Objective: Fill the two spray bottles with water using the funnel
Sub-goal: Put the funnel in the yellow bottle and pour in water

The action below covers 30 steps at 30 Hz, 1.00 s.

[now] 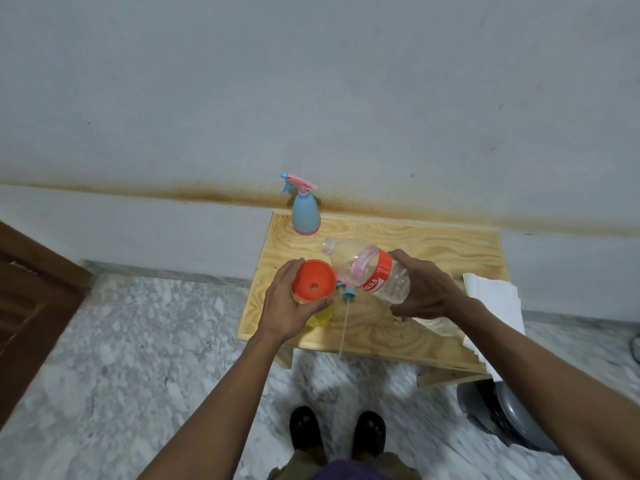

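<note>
— While the left hand [290,299] is curling its fingers round the orange funnel [313,282] seated in the yellow spray bottle [320,315], which step would you say is going on?

— The pouring for the first bottle, I'd judge. The right hand [420,289] is wrapping thumb and fingers round the clear water bottle [369,268], which is lying nearly level with its open mouth pointing past the funnel toward the wall, not over the bowl.

— So what is the next move asking for?

— Bringing that mouth over the funnel's bowl and tipping gently, I think. The blue spray bottle [306,213] is standing capped at the back of the wooden table [433,244], well apart, seemingly waiting its turn.

— Any trouble with edges?

— The yellow bottle is sitting near the table's left edge, and the removed spray head [349,293] is lying just beside it, its tube reaching the front edge. White paper [491,296] is overhanging the right side; the middle is offering room.
</note>
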### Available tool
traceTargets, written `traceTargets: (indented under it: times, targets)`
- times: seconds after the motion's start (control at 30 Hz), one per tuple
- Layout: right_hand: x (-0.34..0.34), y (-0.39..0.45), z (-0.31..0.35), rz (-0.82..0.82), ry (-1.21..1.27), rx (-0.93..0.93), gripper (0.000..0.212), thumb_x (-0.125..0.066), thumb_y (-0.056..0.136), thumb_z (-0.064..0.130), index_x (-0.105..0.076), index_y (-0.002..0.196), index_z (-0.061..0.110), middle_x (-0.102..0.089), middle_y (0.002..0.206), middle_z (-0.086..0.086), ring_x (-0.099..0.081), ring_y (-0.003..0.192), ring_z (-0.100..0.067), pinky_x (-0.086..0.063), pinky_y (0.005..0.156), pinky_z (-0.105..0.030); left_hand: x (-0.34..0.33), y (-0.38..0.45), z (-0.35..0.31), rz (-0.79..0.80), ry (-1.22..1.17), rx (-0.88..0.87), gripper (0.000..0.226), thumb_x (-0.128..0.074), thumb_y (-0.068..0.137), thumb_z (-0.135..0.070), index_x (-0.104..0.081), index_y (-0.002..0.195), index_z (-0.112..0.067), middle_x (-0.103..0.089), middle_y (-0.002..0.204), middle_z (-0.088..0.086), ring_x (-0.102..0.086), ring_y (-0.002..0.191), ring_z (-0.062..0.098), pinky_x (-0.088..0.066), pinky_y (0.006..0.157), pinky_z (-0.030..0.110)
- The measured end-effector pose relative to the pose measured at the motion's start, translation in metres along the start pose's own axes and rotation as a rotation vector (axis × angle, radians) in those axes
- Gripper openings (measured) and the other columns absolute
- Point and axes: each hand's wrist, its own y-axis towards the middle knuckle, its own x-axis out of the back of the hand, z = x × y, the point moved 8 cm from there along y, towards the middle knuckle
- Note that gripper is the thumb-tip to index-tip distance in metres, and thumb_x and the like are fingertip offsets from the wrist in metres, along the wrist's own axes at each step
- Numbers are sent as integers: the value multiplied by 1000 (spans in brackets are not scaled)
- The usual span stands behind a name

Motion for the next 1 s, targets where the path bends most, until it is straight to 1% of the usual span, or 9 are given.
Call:
traceTargets:
  times: [0.07, 0.2, 0.27, 0.4, 0.5, 0.6, 0.8, 0.9, 1.0]
  targets:
    - [5, -8, -4, -130, 108, -49, 87, -80, 54, 38, -43, 131, 18, -68, 107, -4, -68, 86, -27, -56, 70, -35, 0, 1, 1, 2, -6, -10, 98, -88, 65, -53, -44, 147, -22, -45, 149, -3, -47, 133, 15, -44, 109, 38]
    - [11, -28, -28, -420, 240, -232, 93, -88, 56, 37, -45, 133, 11, -67, 114, -9, -65, 94, -24, -57, 76, -37, 1, 4, 4, -1, 3, -43, 98, -86, 63, -58, -45, 145, -24, -47, 147, -4, -49, 131, 15, -46, 106, 37]
    - [13, -37, -40, -550, 289, -338, 93, -89, 55, 37, -45, 133, 12, -66, 116, -9, -64, 98, -26, -56, 79, -39, 1, 5, 4, -3, 9, -60, 96, -89, 64, -53, -46, 144, -23, -48, 147, -3, -50, 130, 15, -46, 105, 35]
    - [13, -46, -62, -736, 368, -517, 91, -96, 56, 20, -47, 132, 8, -67, 119, -10, -63, 104, -26, -46, 83, -29, 1, 5, 0, -5, 9, -78, 94, -90, 64, -46, -47, 144, -20, -49, 146, -1, -49, 128, 13, -42, 103, 29]
    - [4, -45, -79, -804, 421, -628, 89, -97, 56, 22, -47, 129, 9, -67, 118, -10, -63, 109, -31, -42, 85, -27, 1, 5, 0, 6, 6, -84, 96, -89, 63, -48, -46, 144, -21, -48, 146, -1, -49, 128, 14, -43, 103, 31]
    - [-4, -42, -92, -832, 467, -693, 89, -97, 56, 22, -46, 128, 10, -65, 118, -8, -61, 111, -30, -36, 83, -24, 2, 5, 0, 13, 7, -85, 96, -89, 63, -49, -46, 145, -22, -48, 146, -2, -48, 128, 12, -42, 103, 28]
    - [-9, -46, -110, -858, 506, -767, 85, -95, 59, 23, -45, 127, 12, -65, 116, -4, -60, 108, -26, -39, 85, -26, 2, 6, 0, 34, 25, -78, 98, -90, 63, -49, -45, 146, -23, -47, 148, -4, -46, 128, 9, -42, 103, 28]
    - [-11, -48, -112, -867, 514, -775, 87, -95, 58, 26, -44, 126, 14, -63, 112, 1, -60, 106, -24, -41, 87, -28, 2, 6, -1, 42, 29, -83, 96, -90, 64, -47, -45, 146, -22, -47, 147, -4, -45, 127, 6, -38, 102, 24]
    - [-14, -49, -112, -844, 526, -779, 92, -96, 56, 29, -41, 128, 13, -62, 115, 0, -58, 104, -22, -42, 86, -29, 2, 7, -2, 48, 30, -79, 97, -89, 65, -49, -44, 146, -22, -47, 147, -4, -45, 127, 8, -39, 103, 26]
